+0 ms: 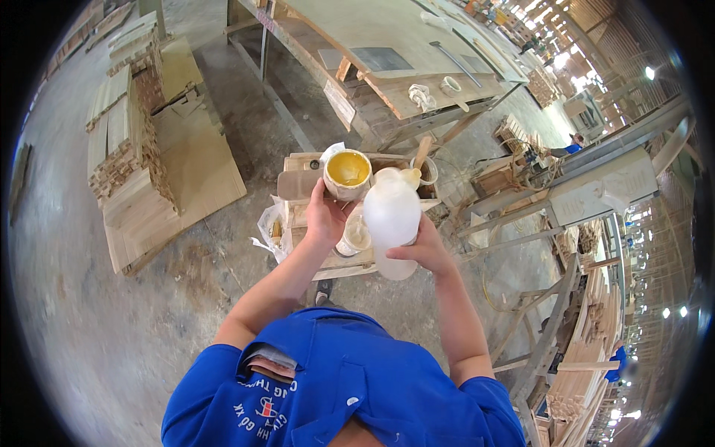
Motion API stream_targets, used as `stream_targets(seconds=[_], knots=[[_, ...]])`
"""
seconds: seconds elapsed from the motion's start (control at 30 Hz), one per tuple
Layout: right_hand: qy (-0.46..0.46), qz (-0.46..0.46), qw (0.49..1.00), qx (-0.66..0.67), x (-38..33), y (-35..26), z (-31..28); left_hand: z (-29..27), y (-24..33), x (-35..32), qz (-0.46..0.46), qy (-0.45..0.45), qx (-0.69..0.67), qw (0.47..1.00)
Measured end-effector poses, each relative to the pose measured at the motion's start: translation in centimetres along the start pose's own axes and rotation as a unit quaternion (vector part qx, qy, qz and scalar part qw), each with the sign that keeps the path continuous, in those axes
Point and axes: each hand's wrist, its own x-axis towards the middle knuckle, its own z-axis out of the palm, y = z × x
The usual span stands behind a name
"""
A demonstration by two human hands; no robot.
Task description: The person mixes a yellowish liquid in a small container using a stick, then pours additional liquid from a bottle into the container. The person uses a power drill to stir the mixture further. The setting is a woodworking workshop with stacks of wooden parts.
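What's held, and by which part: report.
Left hand: the cup, by its outer side. Right hand: the white bottle, by its side near the base.

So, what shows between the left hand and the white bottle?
In the head view, an open white tub shows between the left hand and the white bottle, seemingly lower down, on the wooden stand.
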Motion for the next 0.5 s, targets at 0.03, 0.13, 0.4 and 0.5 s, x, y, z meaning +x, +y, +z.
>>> stream_targets(seconds=[0.03,0.13,0.4,0.5], knots=[[0.023,0.004,0.999,0.048,0.0,1.0,-0.6,-0.1,-0.4,0.3,-0.023,0.012,0.006,1.0],[0.119,-0.012,0.98,0.161,1.2,2.4,-2.7,-0.8,-0.7,1.3,-0.053,-0.001,-0.005,0.999],[0.297,-0.176,0.933,0.097,11.7,10.0,-8.0,-7.4,1.3,-0.3,0.0,-0.022,0.061,0.998],[0.39,-0.159,0.906,-0.04,15.4,15.1,-9.4,-7.4,1.4,-2.7,0.024,0.024,0.049,0.998]])
